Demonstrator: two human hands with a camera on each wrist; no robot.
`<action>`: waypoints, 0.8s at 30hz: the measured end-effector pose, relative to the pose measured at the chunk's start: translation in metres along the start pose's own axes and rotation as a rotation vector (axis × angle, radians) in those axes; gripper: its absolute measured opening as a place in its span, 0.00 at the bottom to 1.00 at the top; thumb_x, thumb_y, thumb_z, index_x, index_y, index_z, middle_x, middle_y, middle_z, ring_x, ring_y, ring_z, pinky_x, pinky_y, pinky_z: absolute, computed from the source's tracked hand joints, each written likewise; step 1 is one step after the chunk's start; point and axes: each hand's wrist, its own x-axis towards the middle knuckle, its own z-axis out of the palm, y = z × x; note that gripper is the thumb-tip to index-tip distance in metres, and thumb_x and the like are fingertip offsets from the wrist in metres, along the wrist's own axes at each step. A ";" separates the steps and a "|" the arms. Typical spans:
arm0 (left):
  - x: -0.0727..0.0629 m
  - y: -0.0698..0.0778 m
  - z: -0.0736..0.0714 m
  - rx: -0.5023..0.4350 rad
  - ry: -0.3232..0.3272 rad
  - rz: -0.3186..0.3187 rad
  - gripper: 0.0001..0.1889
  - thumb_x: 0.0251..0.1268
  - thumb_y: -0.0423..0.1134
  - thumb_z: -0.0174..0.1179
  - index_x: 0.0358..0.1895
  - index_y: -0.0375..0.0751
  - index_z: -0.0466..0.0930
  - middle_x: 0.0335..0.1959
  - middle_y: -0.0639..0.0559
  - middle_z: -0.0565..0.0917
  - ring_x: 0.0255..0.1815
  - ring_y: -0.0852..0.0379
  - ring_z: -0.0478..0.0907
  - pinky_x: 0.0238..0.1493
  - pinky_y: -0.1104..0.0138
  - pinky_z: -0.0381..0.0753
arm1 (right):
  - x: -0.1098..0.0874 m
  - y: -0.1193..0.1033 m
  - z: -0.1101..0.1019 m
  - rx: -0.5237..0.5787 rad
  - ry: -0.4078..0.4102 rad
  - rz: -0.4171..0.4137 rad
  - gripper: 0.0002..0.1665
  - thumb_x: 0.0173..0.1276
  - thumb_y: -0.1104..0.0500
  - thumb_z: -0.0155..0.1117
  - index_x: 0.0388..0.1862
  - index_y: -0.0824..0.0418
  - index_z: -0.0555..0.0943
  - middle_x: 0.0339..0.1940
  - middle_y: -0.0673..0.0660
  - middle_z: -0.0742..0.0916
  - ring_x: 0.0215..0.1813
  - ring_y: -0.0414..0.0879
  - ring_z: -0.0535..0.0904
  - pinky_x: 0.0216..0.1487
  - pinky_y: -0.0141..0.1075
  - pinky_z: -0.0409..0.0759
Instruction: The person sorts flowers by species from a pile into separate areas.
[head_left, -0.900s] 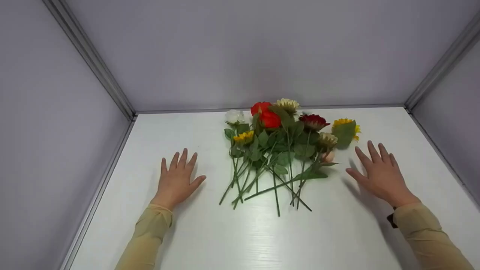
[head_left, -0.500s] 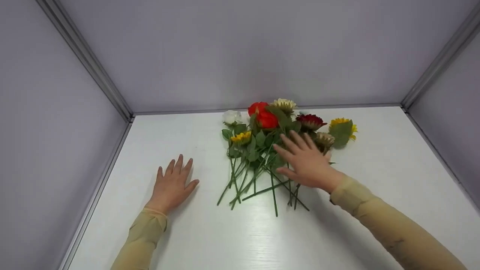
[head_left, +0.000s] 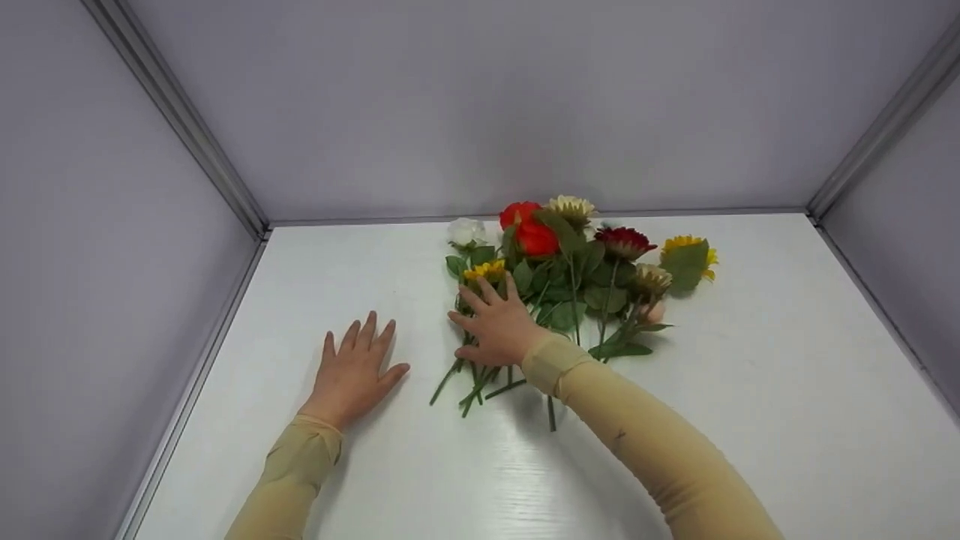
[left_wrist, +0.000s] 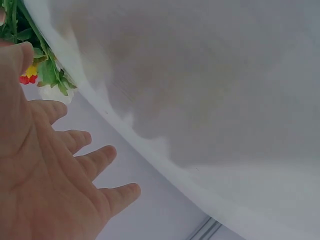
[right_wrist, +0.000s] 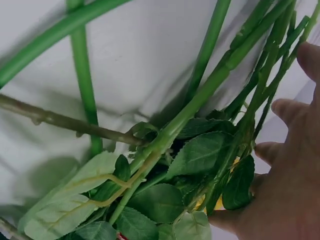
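My right hand point(head_left: 496, 328) reaches across with fingers spread, over the left part of a heap of artificial flowers. Its fingertips overlap the small yellow sunflower point(head_left: 484, 270) in the head view. The right wrist view shows green stems point(right_wrist: 207, 90) and leaves point(right_wrist: 202, 152) close by the fingers, which are not curled round any of them. My left hand point(head_left: 355, 375) is spread palm down over the white table point(head_left: 450, 480), left of the flowers, holding nothing. A white rose point(head_left: 467, 232) lies at the heap's left end. Some stems are hidden under the right hand and forearm.
Red roses point(head_left: 536, 238), a cream flower point(head_left: 572, 210), a dark red flower point(head_left: 626, 241) and a larger sunflower point(head_left: 688, 262) lie toward the back and right. A peach bloom point(head_left: 652, 311) sits lower right. Grey panels point(head_left: 480, 105) enclose the table's back and sides.
My right hand has swept left from beside the heap's right side, across the stems, to its left part. The left hand and the flowers stay nearly where they were.
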 end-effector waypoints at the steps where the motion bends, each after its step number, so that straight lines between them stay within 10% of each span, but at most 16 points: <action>1: 0.001 0.001 0.000 0.000 -0.005 0.000 0.41 0.77 0.64 0.50 0.82 0.44 0.55 0.82 0.36 0.52 0.80 0.33 0.51 0.73 0.30 0.47 | 0.001 0.000 0.001 -0.004 -0.019 0.012 0.42 0.74 0.24 0.45 0.81 0.38 0.64 0.85 0.54 0.57 0.84 0.62 0.44 0.75 0.71 0.40; 24: 0.007 0.060 -0.014 -0.041 -0.064 0.116 0.43 0.75 0.70 0.44 0.84 0.52 0.49 0.84 0.44 0.46 0.82 0.39 0.47 0.76 0.35 0.43 | -0.083 0.079 0.046 0.115 0.138 -0.023 0.42 0.75 0.25 0.42 0.77 0.46 0.72 0.84 0.57 0.60 0.83 0.66 0.44 0.71 0.76 0.34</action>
